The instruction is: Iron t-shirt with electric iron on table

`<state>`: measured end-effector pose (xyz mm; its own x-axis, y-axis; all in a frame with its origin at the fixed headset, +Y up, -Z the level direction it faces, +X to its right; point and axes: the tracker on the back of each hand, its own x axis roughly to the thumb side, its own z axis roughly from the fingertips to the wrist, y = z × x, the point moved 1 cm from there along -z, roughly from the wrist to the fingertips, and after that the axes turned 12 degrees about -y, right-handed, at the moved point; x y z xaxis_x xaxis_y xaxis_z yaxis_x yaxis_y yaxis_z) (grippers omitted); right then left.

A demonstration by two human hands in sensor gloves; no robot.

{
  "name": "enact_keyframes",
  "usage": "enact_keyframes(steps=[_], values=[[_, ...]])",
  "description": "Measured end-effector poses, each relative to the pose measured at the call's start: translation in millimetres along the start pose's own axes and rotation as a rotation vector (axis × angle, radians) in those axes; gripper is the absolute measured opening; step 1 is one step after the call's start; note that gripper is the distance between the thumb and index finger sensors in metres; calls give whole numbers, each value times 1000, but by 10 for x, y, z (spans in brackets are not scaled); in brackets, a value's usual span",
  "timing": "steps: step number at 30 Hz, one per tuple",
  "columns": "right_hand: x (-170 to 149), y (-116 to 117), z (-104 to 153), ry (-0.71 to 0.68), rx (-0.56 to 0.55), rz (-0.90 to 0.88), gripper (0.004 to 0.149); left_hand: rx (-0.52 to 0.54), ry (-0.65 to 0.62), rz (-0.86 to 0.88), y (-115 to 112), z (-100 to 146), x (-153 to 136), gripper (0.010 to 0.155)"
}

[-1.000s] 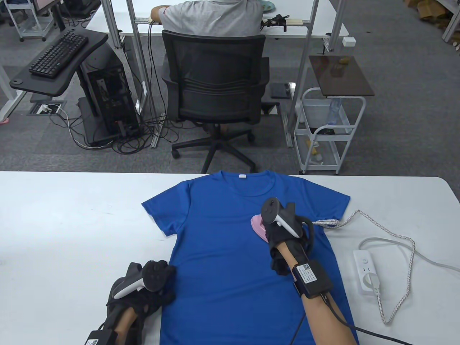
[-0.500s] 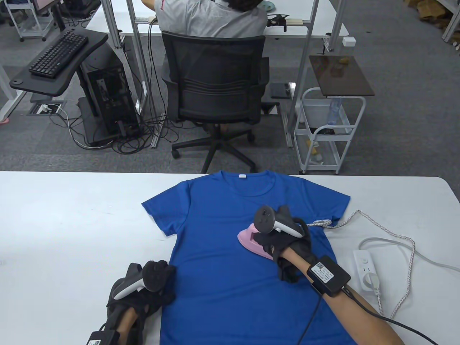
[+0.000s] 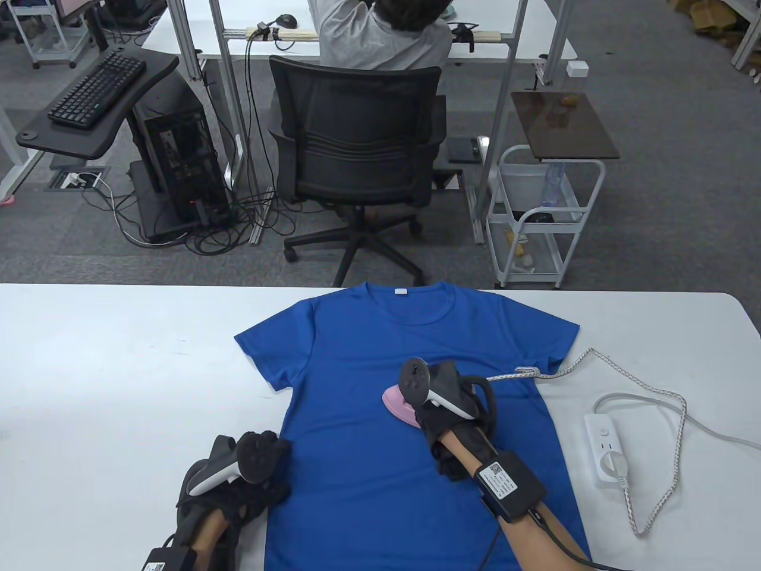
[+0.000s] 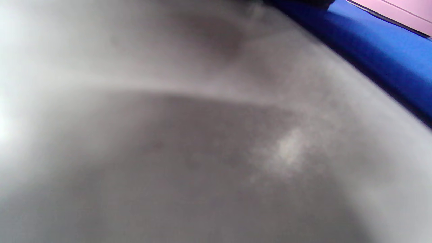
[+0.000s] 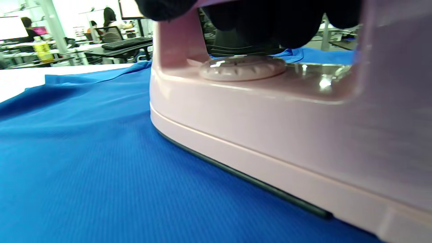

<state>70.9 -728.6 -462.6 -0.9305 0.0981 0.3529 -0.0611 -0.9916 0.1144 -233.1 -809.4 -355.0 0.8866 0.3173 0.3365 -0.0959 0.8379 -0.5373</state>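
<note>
The blue shirt lies flat, front up, on the white worktop, collar at the far edge, hem toward the person. The pink iron sits soleplate-down on the chest, a little right of centre, nose pointing left. The right hand is curled round its handle; in the right wrist view the gloved fingers wrap over the grip above the dial. The left hand rests on the worktop at the shirt's lower left edge, fingers touching the cloth; whether they lie flat or curled I cannot tell, and the left wrist view is mostly blur. The shirt looks thin, soft and a bit slick, so it will likely bunch ahead of the iron unless pinned at a hem or side seam. The iron looks rigid and probably fairly heavy for its size, and should glide; hold it only by the handle. Its braided cord trails right to a power strip and could drag across the sleeve.
</note>
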Motion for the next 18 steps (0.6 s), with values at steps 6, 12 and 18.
enact_keyframes(steps=[6, 12, 18], values=[[-11, -5, -300, 132, -12, -27, 67, -2, -9, 0, 3, -2, -4, 77], [-28, -12, -550, 216, -16, -51, 67, 2, -19, 13, -1, 3, -16, 77], [5, 1, -612, 247, -20, -21, 67, -1, -15, 18, 1, 7, -24, 78]])
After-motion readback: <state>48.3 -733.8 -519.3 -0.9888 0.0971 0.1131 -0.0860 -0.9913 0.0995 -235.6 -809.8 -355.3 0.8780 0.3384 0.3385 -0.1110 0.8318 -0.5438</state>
